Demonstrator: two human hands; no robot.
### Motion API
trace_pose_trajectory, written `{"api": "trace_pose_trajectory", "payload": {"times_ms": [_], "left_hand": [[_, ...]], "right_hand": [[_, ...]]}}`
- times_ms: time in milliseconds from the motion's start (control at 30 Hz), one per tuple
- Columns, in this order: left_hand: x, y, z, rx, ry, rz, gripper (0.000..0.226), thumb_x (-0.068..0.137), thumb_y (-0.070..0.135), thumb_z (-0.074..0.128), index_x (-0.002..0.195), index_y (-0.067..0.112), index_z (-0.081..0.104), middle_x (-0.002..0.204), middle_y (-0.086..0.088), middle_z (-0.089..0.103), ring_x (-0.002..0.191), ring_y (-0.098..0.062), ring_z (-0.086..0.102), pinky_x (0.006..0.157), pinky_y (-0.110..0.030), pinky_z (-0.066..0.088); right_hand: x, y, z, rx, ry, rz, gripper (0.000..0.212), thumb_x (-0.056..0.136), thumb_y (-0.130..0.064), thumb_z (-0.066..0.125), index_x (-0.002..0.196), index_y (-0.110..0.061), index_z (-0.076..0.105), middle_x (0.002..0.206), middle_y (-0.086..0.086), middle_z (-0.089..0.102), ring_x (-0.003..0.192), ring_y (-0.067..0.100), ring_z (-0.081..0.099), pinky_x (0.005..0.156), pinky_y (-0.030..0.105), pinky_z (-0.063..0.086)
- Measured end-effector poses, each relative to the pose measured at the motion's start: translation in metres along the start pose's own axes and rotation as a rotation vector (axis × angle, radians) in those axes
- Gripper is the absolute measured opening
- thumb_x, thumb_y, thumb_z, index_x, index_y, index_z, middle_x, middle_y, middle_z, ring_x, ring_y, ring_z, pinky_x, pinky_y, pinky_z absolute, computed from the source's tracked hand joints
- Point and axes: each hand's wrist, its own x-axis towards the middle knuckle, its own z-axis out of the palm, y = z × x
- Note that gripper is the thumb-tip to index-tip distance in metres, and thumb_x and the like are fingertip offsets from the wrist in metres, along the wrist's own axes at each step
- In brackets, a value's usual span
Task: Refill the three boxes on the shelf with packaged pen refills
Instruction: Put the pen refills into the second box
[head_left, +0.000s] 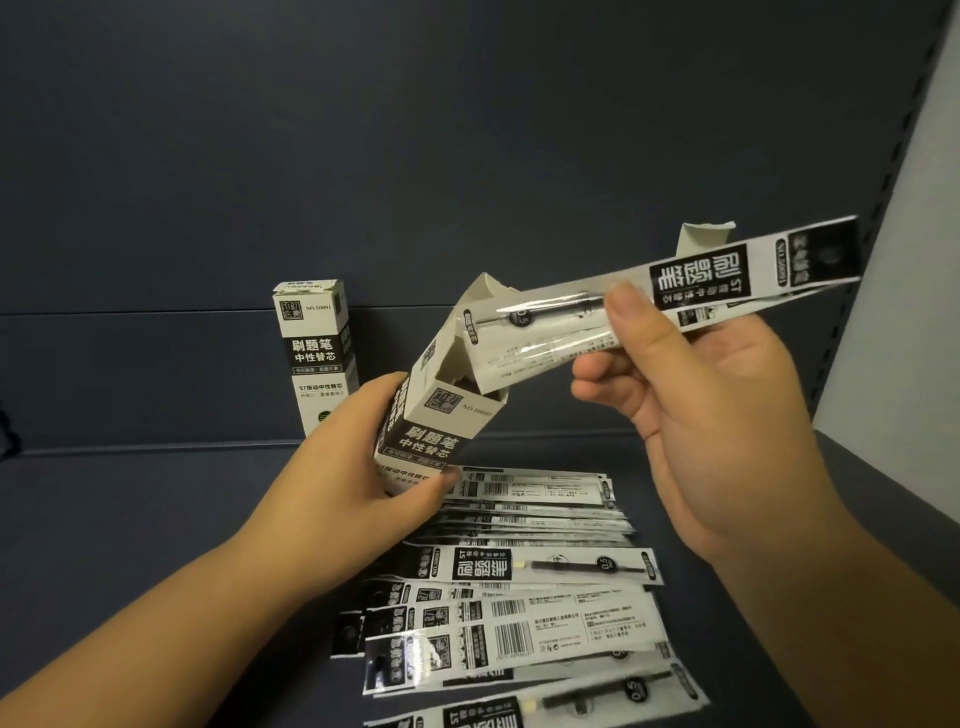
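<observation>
Above loose black-and-white plastic refill packets, a left hand grips the tilted white cardboard box as the right hand pinches a packet that may snag the flap

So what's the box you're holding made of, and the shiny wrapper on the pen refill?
The tilted box in the left hand looks like thin matte cardboard: its torn top flaps show a dull greyish inside and keep their folds. The refill packet pinched by the right hand seems to be glossy plastic film: it shines with glare, and the dark refill shows through a clear part.
</observation>
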Motion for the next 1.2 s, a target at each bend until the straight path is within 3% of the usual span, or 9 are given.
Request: {"api": "trace_pose_trajectory", "payload": {"times_ms": [133, 300, 467, 633, 867, 1067, 1200], "left_hand": [[0.000, 0.001, 0.000, 0.003, -0.004, 0.004, 0.058, 0.075, 0.039, 0.079, 0.115, 0.062, 0.043, 0.116, 0.035, 0.057, 0.106, 0.010, 0.059, 0.076, -0.017, 0.055], [0.000, 0.003, 0.001, -0.006, -0.010, 0.009, 0.058, 0.074, 0.041, 0.077, 0.113, 0.065, 0.042, 0.117, 0.035, 0.056, 0.105, 0.011, 0.059, 0.079, -0.020, 0.055], [-0.001, 0.002, 0.000, -0.012, -0.008, 0.012, 0.057, 0.075, 0.042, 0.077, 0.115, 0.063, 0.043, 0.116, 0.033, 0.057, 0.107, 0.008, 0.059, 0.081, -0.026, 0.057], [-0.001, 0.003, 0.000, 0.010, -0.011, 0.032, 0.058, 0.075, 0.042, 0.077, 0.112, 0.068, 0.041, 0.116, 0.035, 0.055, 0.107, 0.010, 0.058, 0.078, -0.017, 0.055], [-0.001, 0.003, 0.001, 0.017, -0.012, 0.028, 0.057, 0.075, 0.042, 0.077, 0.113, 0.065, 0.041, 0.116, 0.036, 0.054, 0.106, 0.012, 0.057, 0.076, -0.019, 0.056], [-0.002, 0.000, 0.002, 0.051, -0.022, 0.027, 0.057, 0.075, 0.047, 0.075, 0.111, 0.070, 0.038, 0.117, 0.040, 0.051, 0.107, 0.014, 0.055, 0.080, -0.020, 0.054], [-0.001, -0.003, 0.002, 0.067, -0.019, 0.002, 0.059, 0.073, 0.048, 0.076, 0.113, 0.068, 0.038, 0.117, 0.039, 0.051, 0.107, 0.013, 0.055, 0.084, -0.025, 0.056]], "right_hand": [[-0.001, 0.003, 0.001, -0.047, 0.033, -0.064, 0.011, 0.078, -0.033, 0.071, 0.081, -0.023, 0.070, 0.071, -0.001, 0.069, 0.066, 0.015, 0.069, 0.064, 0.027, 0.058], [0.001, 0.003, -0.003, -0.068, 0.044, -0.130, 0.010, 0.077, -0.037, 0.072, 0.072, -0.029, 0.074, 0.069, -0.003, 0.069, 0.067, 0.013, 0.068, 0.071, 0.031, 0.059], [0.002, 0.005, -0.006, -0.168, -0.010, -0.179, 0.008, 0.080, -0.034, 0.070, 0.083, -0.028, 0.075, 0.076, -0.005, 0.072, 0.070, 0.010, 0.068, 0.070, 0.029, 0.060], [0.002, 0.007, -0.006, -0.263, -0.074, -0.197, 0.007, 0.088, -0.027, 0.067, 0.093, -0.026, 0.072, 0.076, -0.004, 0.071, 0.071, 0.010, 0.067, 0.071, 0.030, 0.061], [0.006, 0.008, -0.012, -0.349, -0.036, -0.160, 0.014, 0.082, -0.040, 0.066, 0.089, -0.029, 0.071, 0.081, -0.008, 0.074, 0.071, 0.006, 0.067, 0.067, 0.022, 0.057], [0.010, 0.007, -0.019, -0.494, -0.048, -0.171, 0.018, 0.091, -0.038, 0.065, 0.087, -0.022, 0.072, 0.084, 0.009, 0.071, 0.075, 0.023, 0.068, 0.075, 0.047, 0.060], [0.013, 0.008, -0.021, -0.489, -0.102, -0.183, 0.013, 0.097, -0.028, 0.063, 0.088, -0.034, 0.070, 0.084, -0.002, 0.072, 0.075, 0.009, 0.067, 0.073, 0.032, 0.058]]}}
